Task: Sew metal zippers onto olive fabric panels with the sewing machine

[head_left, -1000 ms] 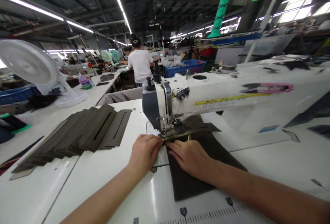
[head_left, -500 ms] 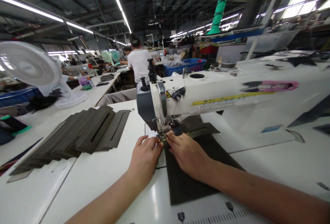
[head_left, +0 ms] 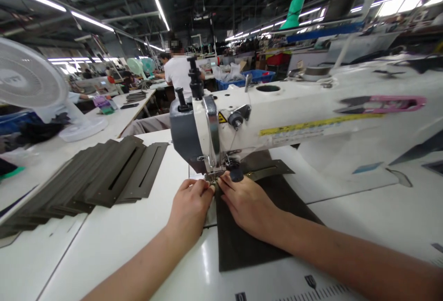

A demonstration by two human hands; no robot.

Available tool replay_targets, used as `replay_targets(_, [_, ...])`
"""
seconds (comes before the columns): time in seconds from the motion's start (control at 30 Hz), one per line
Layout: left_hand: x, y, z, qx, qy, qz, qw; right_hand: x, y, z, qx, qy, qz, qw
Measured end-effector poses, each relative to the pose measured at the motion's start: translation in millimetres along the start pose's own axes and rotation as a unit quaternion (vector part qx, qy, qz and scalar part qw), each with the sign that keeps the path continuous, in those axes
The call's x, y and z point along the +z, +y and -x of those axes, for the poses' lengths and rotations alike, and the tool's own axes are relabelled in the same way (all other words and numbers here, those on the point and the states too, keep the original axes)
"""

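Left hand curled, grip unclear; right hand open on matte dark fabric.

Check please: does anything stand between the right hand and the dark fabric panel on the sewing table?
Nothing visible does: the right hand lies directly on the dark fabric panel, with its fingertips close beside the sewing machine's presser foot.

The right hand has slid forward, its fingertips now reaching the presser foot.

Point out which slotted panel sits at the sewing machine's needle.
The panel between the left hand and right hand, under the presser foot; the others lie stacked leftward.
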State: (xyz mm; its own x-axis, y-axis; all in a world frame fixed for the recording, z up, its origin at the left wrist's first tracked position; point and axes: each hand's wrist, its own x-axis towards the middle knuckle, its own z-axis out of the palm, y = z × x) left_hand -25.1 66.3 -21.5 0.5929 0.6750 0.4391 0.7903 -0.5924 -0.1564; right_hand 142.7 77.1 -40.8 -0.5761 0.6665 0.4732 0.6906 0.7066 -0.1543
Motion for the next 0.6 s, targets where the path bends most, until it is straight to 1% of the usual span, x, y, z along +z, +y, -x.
replay_targets(0.3, [6.1, -4.0, -1.0, 0.002, 0.019, 0.01, 1.0, 1.0, 1.7, -4.9, 0.004, -0.005, -0.012, 1.0])
replay_targets(0.47, [7.3, -4.7, -0.2, 0.001, 0.019, 0.019, 1.0, 0.1, 2.1, -4.8, -0.001, 0.003, -0.015, 1.0])
replay_targets(0.6, [9.0, -4.5, 2.3, -0.021, 0.032, 0.028, 0.999, 1.1, -0.3, -6.3, 0.007, 0.012, -0.027, 1.0])
